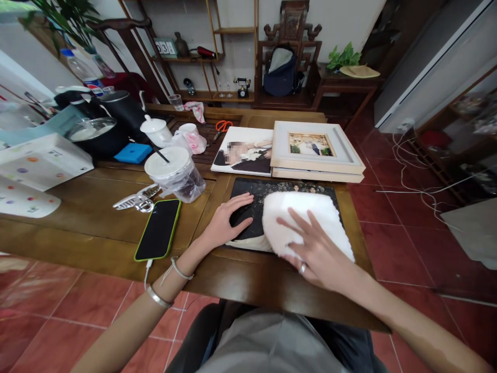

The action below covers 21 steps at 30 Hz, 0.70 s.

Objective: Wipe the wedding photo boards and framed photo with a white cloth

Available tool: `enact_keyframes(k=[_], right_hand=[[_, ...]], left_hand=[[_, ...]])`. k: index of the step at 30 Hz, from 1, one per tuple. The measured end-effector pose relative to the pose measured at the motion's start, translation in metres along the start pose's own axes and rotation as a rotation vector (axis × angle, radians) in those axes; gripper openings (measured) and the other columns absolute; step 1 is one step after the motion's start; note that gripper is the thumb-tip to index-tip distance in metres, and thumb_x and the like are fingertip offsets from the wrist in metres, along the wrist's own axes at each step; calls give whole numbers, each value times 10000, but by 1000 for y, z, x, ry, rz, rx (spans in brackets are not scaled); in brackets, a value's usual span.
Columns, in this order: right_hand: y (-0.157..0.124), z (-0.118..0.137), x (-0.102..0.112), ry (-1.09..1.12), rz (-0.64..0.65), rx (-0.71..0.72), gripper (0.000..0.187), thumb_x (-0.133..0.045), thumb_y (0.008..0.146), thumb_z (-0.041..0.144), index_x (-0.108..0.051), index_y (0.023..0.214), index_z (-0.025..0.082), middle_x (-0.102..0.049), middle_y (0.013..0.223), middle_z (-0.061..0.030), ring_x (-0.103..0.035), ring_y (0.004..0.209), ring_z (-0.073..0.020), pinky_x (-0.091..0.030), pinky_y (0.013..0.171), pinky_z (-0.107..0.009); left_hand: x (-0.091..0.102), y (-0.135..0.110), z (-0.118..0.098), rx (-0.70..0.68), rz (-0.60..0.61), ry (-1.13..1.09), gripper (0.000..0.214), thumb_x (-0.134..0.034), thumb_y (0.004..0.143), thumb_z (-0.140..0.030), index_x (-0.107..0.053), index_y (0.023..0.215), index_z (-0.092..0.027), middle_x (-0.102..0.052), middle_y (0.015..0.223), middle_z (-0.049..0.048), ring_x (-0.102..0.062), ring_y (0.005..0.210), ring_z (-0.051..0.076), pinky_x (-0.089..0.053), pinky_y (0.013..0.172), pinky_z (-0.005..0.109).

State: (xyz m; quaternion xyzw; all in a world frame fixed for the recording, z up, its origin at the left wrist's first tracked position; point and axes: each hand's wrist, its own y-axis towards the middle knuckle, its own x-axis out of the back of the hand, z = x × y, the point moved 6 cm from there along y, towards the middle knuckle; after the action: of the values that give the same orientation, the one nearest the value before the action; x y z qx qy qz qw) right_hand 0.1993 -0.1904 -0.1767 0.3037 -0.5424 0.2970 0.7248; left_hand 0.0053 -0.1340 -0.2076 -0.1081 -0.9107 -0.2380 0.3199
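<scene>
My two hands are apart. My left hand (229,220) is open, thumb away from the fingers, its fingertips on the left side of the dark photo (248,208). My right hand (316,248) lies with fingers spread on the white cloth (330,218), which covers the photo's right part on the table (287,277).

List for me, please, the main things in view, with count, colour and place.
wooden table: one, brown, centre
dark photo print: one, mostly black, near table edge
cloth: one, white, over dark photo print
uppermost photo frame: one, white, beyond cloth
second print: one, black and white, beside frame
smartphone: one, black, green-cased, left side
lidded cup: one, white, beyond smartphone
scissors: one pair, orange-handled, beyond lidded cup
backpack: one, navy, on chair
left hand: one, silver-bangled, on dark photo print
right hand: one, silver-ringed, on cloth
</scene>
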Motion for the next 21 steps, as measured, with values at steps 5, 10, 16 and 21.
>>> enact_keyframes(k=[5, 10, 16, 21], right_hand=[[-28, 41, 0, 156, 23, 43, 227, -510, 888, 296, -707, 835, 198, -371, 1469, -97, -144, 1397, -374, -156, 1068, -696], [-18, 34, 2, 177, 42, 47, 245, -471, 913, 294, -690, 887, 187, -408, 1449, -103, -170, 1397, -349, -166, 1079, -679], [18, -14, 4, 140, -19, 64, 282, -387, 957, 263, -635, 959, 128, -527, 1333, -185, -194, 1402, -291, -169, 1105, -625], [43, -44, 7, 116, -127, 56, 243, -475, 931, 321, -620, 981, 133, -634, 1171, -184, -285, 1371, -297, -177, 1101, -609]], left_hand=[[-1, 0, 0, -8, 4, 13, 407, -609, 828, -254, -575, 1229, -195, -583, 1306, 95, -489, 1266, 238, -374, 1082, 441], [-1, 0, 0, -15, 2, 11, 411, -610, 827, -254, -573, 1232, -200, -586, 1302, 93, -490, 1265, 242, -373, 1083, 449], [-1, 0, 1, -7, -1, 12, 419, -618, 822, -264, -576, 1234, -201, -585, 1303, 98, -492, 1263, 249, -377, 1080, 452], [-1, 0, 0, -1, -4, 11, 430, -617, 823, -261, -570, 1245, -190, -575, 1315, 105, -488, 1267, 247, -371, 1086, 443]])
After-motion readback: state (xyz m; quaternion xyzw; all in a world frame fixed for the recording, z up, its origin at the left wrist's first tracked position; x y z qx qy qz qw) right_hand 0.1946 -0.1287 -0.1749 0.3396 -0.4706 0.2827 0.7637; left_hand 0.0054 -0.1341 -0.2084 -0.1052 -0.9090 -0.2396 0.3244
